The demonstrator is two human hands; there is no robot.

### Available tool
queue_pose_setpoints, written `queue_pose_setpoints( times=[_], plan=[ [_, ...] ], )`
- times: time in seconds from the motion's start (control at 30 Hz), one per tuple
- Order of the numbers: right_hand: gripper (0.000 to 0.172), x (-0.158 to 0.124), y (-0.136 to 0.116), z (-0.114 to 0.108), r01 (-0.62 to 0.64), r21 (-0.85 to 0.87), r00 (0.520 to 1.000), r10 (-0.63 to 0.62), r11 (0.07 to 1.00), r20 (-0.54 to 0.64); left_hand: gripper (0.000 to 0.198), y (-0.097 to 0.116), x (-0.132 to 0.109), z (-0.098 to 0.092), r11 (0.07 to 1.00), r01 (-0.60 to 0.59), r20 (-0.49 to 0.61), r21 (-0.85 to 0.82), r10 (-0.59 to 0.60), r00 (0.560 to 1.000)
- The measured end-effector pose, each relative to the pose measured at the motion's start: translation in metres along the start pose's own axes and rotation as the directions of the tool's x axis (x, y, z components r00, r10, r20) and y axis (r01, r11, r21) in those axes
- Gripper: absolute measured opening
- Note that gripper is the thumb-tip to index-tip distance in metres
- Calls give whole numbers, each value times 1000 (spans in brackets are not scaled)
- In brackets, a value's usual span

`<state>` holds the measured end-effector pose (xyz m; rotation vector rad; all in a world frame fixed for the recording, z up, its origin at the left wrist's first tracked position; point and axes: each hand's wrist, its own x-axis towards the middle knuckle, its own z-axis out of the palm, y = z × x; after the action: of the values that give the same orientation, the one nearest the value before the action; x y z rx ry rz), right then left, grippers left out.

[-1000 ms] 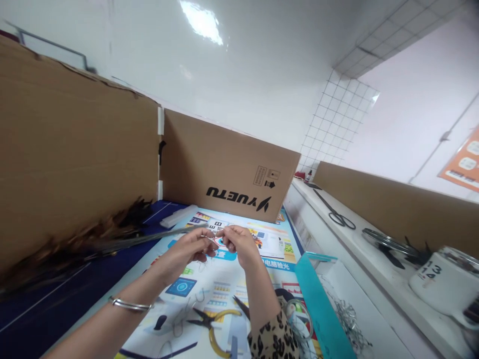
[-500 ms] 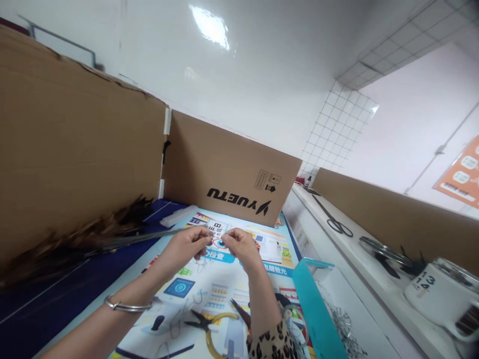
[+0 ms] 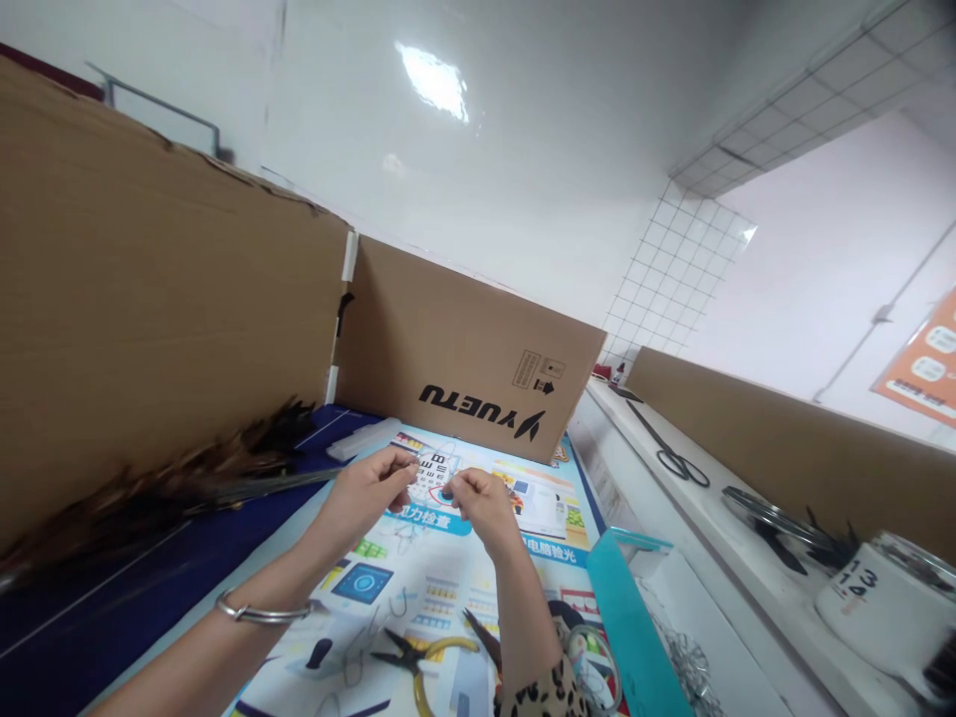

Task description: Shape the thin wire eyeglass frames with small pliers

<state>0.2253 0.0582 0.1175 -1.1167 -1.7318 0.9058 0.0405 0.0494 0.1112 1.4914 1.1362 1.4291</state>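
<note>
My left hand (image 3: 379, 480) and my right hand (image 3: 484, 506) are raised over the printed mat (image 3: 351, 637), a small gap apart. In each, thumb and fingers are pinched together. Whatever lies between the fingertips is too thin to make out; faint fine lines like wire show near them. Bent pieces of thin wire (image 3: 353, 665) lie on the mat below. Yellow-handled pliers (image 3: 407, 652) rest open near my right forearm, beside a second dark-jawed tool (image 3: 484, 637) partly hidden by that arm.
To the right are a teal-and-white box (image 3: 634, 627) with thin wire pieces, a wire coil (image 3: 597, 672), and a ledge with scissors (image 3: 676, 463) and a white mug (image 3: 881, 602). Brown feathery strands (image 3: 186, 488) lie left. Cardboard panels (image 3: 463, 349) stand behind and left.
The view has shifted slightly, so the surroundings sit a little lower and to the right. My hands stay pinched and close together, with the right fingers turned slightly.
</note>
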Motion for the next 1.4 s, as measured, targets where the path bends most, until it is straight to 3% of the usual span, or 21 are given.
queue_pose_setpoints(
  times=[0.43,0.67,0.9,1.4],
  plan=[
    [26,-3,6,-3,-41,45,982,32,998,187,23,-3,2,-5,995,-53,-7,88,53,999],
    [28,-2,5,13,-23,90,991,11,996,133,22,-7,5,-3,997,-48,-12,64,49,999],
    [24,0,-3,1,42,80,999,-40,996,-23,16,-1,2,-2,987,-70,55,148,62,997],
    [18,-3,-2,-6,95,-4,995,-95,995,-11,17,-2,1,0,967,-162,163,199,130,978]
  ],
)
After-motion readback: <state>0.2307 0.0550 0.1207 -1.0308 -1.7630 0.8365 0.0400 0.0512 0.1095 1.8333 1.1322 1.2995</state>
